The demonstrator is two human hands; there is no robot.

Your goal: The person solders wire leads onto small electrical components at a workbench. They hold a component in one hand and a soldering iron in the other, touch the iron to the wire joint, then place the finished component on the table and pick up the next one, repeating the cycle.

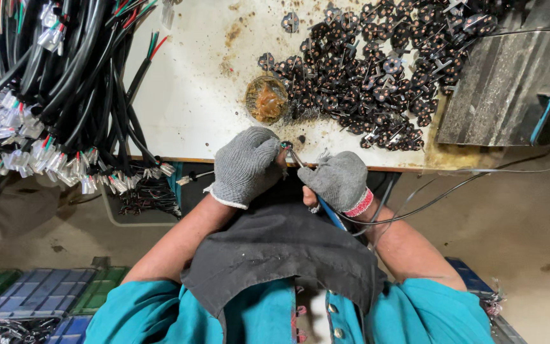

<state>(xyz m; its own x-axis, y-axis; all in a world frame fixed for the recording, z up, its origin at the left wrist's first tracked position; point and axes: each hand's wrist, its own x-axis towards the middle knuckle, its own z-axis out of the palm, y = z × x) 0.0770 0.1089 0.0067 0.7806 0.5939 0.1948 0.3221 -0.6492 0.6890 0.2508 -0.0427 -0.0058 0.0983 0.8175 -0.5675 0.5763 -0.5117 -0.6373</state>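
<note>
now | left hand (247, 164) grip pinching small part (286, 146) | right hand (338, 180) grip closed on blue-handled tool (330, 213)

Both hands wear grey knit gloves; the right hand (340, 180) has a red-and-white cuff, the left hand (247, 164) a white edge. The sleeves (415, 315) are teal, the lap cloth (281, 251) dark grey. The tabletop (192, 83) is off-white with brown stains. The small round parts (377, 70) are black with copper spots. The cable bundle (65, 83) is black, showing red and green cores. An amber paste fills the small dish (266, 99). The floor crates (46, 293) are blue and green.
</note>
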